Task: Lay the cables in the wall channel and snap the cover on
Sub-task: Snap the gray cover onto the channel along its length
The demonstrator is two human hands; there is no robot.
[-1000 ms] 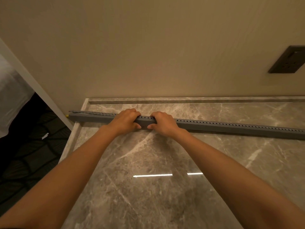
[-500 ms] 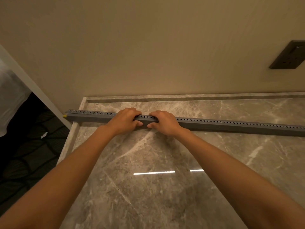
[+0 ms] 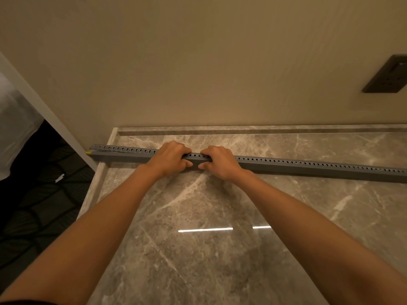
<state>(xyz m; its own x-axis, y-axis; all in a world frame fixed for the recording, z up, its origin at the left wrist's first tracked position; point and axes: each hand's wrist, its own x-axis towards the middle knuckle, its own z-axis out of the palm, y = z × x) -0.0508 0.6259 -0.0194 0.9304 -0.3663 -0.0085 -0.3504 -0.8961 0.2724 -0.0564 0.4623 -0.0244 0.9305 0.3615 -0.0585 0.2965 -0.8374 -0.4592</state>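
A long grey cable channel [image 3: 308,166] with a row of small slots along its top lies across the marble counter [image 3: 198,249], running from past the left edge out of the right side of view. My left hand [image 3: 169,158] and my right hand [image 3: 220,161] sit side by side on it, fingers curled over the top and thumbs against the front face. To the left of my hands the top strip [image 3: 123,149] looks slightly raised off the body. A small yellow tip [image 3: 88,153] shows at the channel's left end. No cables can be seen.
A beige wall [image 3: 198,62] rises behind the counter, with a dark socket plate [image 3: 387,75] at the upper right. A groove [image 3: 242,132] runs along the counter's back edge. Dark patterned floor [image 3: 33,205] lies left of the counter, with white fabric [image 3: 13,119] beyond.
Both hands stay clamped on the channel at the same spot. The view has shifted slightly; the channel's left end now sticks out a little farther past the counter edge.
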